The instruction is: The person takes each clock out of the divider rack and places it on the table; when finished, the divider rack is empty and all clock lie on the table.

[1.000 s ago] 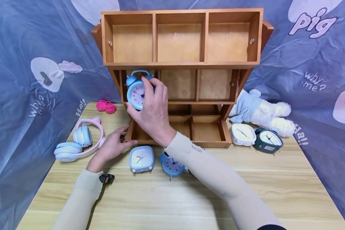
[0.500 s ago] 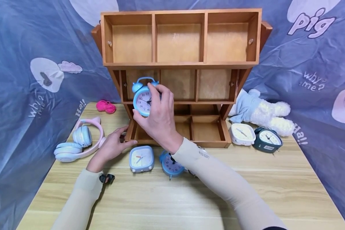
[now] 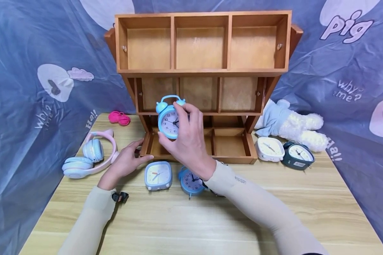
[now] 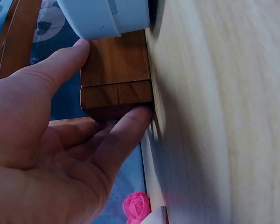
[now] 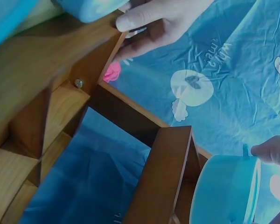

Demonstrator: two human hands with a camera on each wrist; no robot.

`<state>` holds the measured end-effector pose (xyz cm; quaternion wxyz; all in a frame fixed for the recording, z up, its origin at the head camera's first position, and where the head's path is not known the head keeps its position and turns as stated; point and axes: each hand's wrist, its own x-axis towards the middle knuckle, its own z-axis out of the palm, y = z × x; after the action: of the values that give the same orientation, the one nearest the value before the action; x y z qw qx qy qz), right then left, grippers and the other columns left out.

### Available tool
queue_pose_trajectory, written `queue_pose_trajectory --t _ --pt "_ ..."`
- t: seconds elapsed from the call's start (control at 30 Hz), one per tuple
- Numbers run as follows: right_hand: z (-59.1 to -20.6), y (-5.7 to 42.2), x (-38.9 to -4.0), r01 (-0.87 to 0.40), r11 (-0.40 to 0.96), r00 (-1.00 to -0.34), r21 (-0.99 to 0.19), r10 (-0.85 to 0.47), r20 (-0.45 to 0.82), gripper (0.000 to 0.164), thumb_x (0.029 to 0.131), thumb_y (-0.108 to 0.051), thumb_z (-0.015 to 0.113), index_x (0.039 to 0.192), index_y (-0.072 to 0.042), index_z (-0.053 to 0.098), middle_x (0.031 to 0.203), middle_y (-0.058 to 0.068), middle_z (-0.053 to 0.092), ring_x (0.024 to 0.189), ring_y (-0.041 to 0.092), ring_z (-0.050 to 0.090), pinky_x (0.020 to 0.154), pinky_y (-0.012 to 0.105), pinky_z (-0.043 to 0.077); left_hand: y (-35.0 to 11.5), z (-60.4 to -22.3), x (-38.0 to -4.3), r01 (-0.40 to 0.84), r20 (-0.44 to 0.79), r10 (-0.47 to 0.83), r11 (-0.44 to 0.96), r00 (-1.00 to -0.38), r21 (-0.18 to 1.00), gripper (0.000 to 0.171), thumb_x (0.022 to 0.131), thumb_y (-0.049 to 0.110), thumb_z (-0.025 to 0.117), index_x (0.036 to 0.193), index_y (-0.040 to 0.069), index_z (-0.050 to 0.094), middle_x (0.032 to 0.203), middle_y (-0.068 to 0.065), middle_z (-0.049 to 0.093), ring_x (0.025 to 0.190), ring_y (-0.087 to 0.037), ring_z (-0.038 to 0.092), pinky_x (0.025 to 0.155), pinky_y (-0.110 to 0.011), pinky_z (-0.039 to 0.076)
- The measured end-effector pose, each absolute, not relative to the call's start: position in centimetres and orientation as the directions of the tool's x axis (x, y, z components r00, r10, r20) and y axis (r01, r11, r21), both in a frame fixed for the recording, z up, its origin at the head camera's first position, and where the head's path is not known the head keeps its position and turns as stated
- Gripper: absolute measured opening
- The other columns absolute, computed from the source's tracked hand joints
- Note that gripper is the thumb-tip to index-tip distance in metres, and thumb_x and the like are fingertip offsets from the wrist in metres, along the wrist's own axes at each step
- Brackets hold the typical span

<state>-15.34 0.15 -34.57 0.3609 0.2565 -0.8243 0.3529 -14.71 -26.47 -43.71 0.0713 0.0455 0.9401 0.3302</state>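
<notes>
My right hand holds a light blue twin-bell alarm clock between thumb and fingers. The clock is upright, in front of the left side of a three-tier wooden shelf. In the right wrist view this clock shows its round side. At the shelf's bottom left corner, my left hand grips the lowest tier, thumb at the front and fingers round the side. The left wrist view shows that wooden corner between thumb and index finger.
Before the shelf stand a square blue clock and another blue alarm clock; my right forearm partly hides something beside it. A white clock and dark green clock sit right, near a plush toy. Headphones and pink yarn lie left.
My right hand has drawn the alarm clock out from the middle tier's left compartment, moving it down and to the right. The left hand stays at the shelf corner.
</notes>
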Motion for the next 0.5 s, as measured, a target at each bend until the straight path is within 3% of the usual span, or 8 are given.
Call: queue_pose_trajectory --t 0.5 --pt "-35.9 4.7 -13.0 -0.653 0.608 -0.659 -0.452 -0.162 0.734 0.090 0.082 -0.028 0.097 0.156 0.004 0.055 0.144 0.026 0.051 0.127 0.043 0.050 0.102 0.051 0.053 -26.2 -43.6 -14.7 0.034 -0.112 0.135 0.771 -0.984 0.636 0.092 0.105 0.045 0.079 0.173 0.000 0.036 0.168 -0.030 0.051 0.139 -0.048 0.066 0.116 -0.065 0.054"
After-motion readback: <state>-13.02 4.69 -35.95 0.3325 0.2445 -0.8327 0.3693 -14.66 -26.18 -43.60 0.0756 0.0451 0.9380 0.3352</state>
